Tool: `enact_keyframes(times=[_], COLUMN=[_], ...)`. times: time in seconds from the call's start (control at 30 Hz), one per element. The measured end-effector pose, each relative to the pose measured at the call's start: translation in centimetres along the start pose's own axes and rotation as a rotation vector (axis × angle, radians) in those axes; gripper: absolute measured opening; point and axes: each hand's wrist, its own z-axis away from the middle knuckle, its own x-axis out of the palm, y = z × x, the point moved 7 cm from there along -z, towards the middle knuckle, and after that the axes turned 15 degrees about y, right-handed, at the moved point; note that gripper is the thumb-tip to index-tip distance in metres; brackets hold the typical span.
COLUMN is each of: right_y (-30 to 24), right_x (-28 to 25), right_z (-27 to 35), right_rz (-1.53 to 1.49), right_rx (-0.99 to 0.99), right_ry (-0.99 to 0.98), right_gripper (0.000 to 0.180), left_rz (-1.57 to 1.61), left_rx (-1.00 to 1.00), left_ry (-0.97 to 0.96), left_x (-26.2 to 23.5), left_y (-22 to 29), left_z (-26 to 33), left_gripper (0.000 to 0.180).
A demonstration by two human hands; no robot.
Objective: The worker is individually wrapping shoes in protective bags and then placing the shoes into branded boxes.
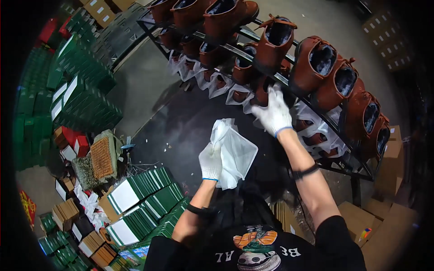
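My left hand [210, 162], in a white knitted glove with a blue cuff, is closed on a thin, translucent white bag [242, 151] in front of my body. The bag hangs loose and creased, spreading out to the right of my fingers. My right hand [276, 115], gloved the same way, reaches forward to the shoe rack [332, 122]. Its thumb and fingers are apart, beside a brown shoe [261, 92] on a lower tier. The fingertips are slightly blurred, and whether they touch that shoe is unclear.
Brown shoes with dark fluffy linings [322, 58] line the rack's top tier; several lower ones sit in white bags [217, 86]. Green boxes [86, 104] are stacked at left, more green boxes [149, 192] near my left arm. Cardboard boxes [359, 217] stand at right. Dark matting [181, 122] covers the floor.
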Motion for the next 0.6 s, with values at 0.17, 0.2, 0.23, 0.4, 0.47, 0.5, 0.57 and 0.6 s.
enact_keyframes(times=[0.17, 0.2, 0.23, 0.4, 0.47, 0.5, 0.57, 0.6], right_y=[0.3, -1.7, -2.2, -6.1, -8.1, -8.1, -7.4, -9.9], right_x=[1.5, -1.9, -5.1, -17.0, -17.6, -16.3, -13.1, -12.0], right_z=[-1.1, 1.4, 3.4, 12.4, 15.0, 16.6, 16.0, 14.5], right_rz=[0.026, 0.023, -0.113, -0.943, -1.141, -1.054, -0.483, -0.473], right_rx=[-0.041, -0.115, -0.142, 1.016, 1.172, 1.283, 0.401, 0.08], right_ry=[-0.088, 0.081, 0.165, -0.168, -0.137, -0.069, -0.217, -0.341], right_gripper=[0.035, 0.034, 0.034, 0.027, 0.029, 0.029, 0.029, 0.029], left_rz=[-0.072, -0.109, -0.142, -0.151, -0.128, -0.112, -0.061, -0.041], left_rx=[0.075, 0.069, 0.065, 0.105, 0.058, 0.003, 0.033, 0.077], left_ry=[0.073, 0.072, 0.06, 0.117, 0.049, -0.012, -0.06, -0.08], left_x=[-0.5, -1.0, -1.3, -2.6, -2.2, -1.9, -2.4, -2.4], left_y=[-1.6, -2.2, -2.5, -4.7, -3.7, -3.4, -1.3, -0.5], left_z=[-0.9, -1.2, -1.2, -2.0, -1.5, -1.2, -0.6, -0.4], left_gripper=[0.036, 0.037, 0.038, 0.036, 0.036, 0.036, 0.032, 0.03])
